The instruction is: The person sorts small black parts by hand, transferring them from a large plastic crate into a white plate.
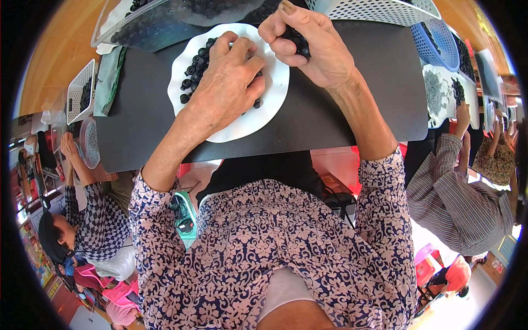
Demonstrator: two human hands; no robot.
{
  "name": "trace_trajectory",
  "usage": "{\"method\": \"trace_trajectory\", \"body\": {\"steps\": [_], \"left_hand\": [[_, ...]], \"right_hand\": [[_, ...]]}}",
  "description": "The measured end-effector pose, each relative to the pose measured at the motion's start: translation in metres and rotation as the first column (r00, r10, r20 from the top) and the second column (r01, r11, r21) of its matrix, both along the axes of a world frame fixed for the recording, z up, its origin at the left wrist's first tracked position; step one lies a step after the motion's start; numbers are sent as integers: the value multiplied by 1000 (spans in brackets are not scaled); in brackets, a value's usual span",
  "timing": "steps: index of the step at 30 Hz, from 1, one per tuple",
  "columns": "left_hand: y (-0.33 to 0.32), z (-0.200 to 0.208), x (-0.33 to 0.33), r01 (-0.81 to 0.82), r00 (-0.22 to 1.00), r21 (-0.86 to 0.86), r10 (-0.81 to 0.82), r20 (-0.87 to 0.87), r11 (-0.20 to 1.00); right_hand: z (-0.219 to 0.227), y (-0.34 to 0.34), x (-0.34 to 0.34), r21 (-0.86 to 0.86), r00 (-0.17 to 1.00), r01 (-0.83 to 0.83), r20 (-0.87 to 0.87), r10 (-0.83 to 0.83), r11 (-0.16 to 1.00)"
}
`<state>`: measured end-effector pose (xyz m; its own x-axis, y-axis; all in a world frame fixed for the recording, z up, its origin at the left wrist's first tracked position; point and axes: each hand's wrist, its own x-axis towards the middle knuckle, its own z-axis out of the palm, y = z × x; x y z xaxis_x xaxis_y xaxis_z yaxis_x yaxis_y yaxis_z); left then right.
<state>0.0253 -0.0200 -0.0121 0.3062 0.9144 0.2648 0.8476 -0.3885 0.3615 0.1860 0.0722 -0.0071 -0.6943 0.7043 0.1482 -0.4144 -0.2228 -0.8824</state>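
A white plate with a wavy rim (275,104) lies on the dark table, bearing small round black pieces (191,70), like berries or beads; I cannot tell which. Over the plate, my left hand (234,74) reaches down with bent fingers drawn together among the pieces. What its fingertips pinch, if anything, is hidden under the hand. My right hand (316,47) is raised just beyond the plate's right edge. Its fingers curl around a small handful of black round pieces (297,41), and its thumb points up.
A clear bin (165,25) of black pieces stands beyond the plate, with a white perforated basket (374,12) to its right. A blue basket (437,47) sits at the far right, a green packet (110,82) at the left. Other people work on both sides.
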Motion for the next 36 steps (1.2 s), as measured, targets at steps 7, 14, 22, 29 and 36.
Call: {"method": "trace_trajectory", "body": {"steps": [7,14,22,29,36], "left_hand": [[-6,4,-5,-15,999,12,16,-41,1000],[1,-6,-6,11,999,73,-15,46,997],[3,9,-48,-190,977,195,165,135,962],[11,-5,-57,-285,959,150,281,43,947],[18,-4,-54,-340,940,59,340,21,938]], "right_hand": [[1,1,0,4,1000,-9,25,9,1000],[-3,5,-1,-9,999,5,49,-4,1000],[6,0,3,35,995,35,94,-39,999],[5,-2,1,67,993,41,111,-48,997],[3,0,4,121,990,-31,141,13,992]]}}
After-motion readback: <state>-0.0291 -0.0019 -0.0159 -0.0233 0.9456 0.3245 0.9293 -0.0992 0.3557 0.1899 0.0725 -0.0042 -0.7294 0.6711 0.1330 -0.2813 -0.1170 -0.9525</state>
